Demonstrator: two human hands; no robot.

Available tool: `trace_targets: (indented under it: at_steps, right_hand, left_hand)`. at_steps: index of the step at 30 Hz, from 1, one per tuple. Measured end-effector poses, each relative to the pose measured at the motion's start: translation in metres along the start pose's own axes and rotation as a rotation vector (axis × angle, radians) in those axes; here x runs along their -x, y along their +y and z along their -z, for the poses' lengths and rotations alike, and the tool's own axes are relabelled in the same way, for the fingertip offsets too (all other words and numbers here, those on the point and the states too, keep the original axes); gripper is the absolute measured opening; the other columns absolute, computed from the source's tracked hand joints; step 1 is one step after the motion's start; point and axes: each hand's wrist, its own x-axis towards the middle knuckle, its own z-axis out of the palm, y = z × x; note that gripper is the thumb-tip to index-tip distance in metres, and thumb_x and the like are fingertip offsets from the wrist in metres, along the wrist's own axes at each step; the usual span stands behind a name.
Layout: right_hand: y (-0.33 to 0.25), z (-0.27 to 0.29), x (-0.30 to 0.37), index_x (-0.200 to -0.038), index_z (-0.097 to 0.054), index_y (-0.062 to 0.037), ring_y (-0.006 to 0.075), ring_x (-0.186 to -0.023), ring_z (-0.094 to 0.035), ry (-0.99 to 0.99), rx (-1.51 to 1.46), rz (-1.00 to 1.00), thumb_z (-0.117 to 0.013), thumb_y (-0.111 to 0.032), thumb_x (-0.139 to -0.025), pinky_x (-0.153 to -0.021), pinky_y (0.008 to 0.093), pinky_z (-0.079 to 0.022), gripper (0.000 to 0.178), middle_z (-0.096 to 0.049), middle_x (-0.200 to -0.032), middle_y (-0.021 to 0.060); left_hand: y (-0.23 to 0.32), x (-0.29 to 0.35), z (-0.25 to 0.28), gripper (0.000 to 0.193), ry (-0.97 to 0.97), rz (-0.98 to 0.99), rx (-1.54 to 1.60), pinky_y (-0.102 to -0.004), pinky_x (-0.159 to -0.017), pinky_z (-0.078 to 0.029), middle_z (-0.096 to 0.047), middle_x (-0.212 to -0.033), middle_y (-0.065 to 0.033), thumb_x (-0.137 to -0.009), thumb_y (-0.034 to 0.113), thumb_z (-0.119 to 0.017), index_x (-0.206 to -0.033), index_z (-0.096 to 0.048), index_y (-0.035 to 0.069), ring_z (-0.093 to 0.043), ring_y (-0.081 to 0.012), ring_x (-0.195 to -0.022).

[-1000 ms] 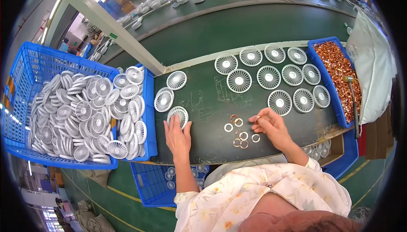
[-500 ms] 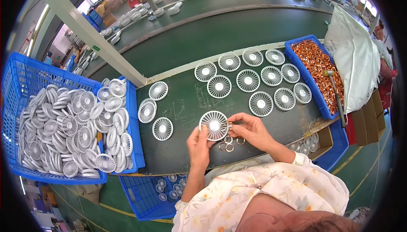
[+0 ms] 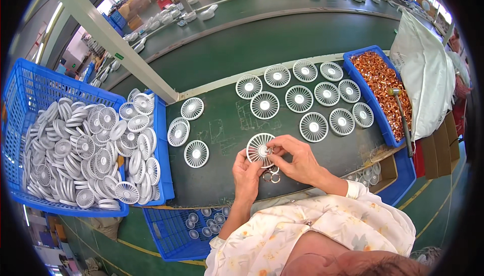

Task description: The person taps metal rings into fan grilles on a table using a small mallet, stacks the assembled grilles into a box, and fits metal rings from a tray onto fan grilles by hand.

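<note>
My left hand (image 3: 245, 179) grips a white round slotted grille disc (image 3: 255, 146) by its lower left edge, just above the dark worktable. The fingers of my right hand (image 3: 301, 162) are closed on a small shiny metal ring (image 3: 269, 150) over the disc's hub, and they cover the disc's right part. Below the hands, a few loose metal rings (image 3: 275, 177) lie on the table, partly hidden by my right fingers. More white slotted discs (image 3: 299, 99) are spread flat across the tabletop, several at the right and a few at the left.
At the left, blue crates (image 3: 70, 97) are heaped with discs. A blue tray (image 3: 370, 92) of copper-coloured rings stands at the right, with a hammer (image 3: 401, 114) across it and a white sack (image 3: 421, 69) beside it. A metal post (image 3: 113, 44) rises at the back left, near a green conveyor (image 3: 242, 49).
My right hand has moved from the disc's right edge inward to its hub, carrying the metal ring. The disc has shifted slightly right and is now partly covered by my fingers.
</note>
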Motion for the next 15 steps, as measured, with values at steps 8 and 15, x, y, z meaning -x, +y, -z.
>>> trace_targets:
  at_steps: [8, 15]
  right_hand:
    - [0.007, -0.009, -0.002, -0.111, -0.071, -0.0033, 0.0199, -0.083, -0.071, 0.026, 0.159, 0.084, -0.077, -0.006, -0.086, -0.070, 0.0312, -0.058, 0.026, -0.069, -0.105, 0.0119]
    - [0.006, -0.007, 0.002, -0.106, -0.073, -0.0044, 0.0234, -0.078, -0.070, 0.065, 0.291, 0.088, -0.078, -0.009, -0.086, -0.068, 0.0333, -0.057, 0.022, -0.069, -0.101, 0.0114]
  left_hand:
    - [-0.008, 0.000, 0.001, 0.039, -0.065, 0.006, 0.060, -0.0342, -0.090, -0.061, -0.068, -0.119, -0.0134, -0.091, -0.010, -0.056, -0.129, -0.054, -0.003, -0.071, -0.0211, -0.105]
    - [-0.015, 0.008, -0.008, 0.039, -0.074, -0.042, 0.021, -0.0262, -0.090, -0.054, -0.067, -0.116, -0.0076, -0.090, -0.011, -0.057, -0.127, -0.054, -0.002, -0.065, -0.0114, -0.103]
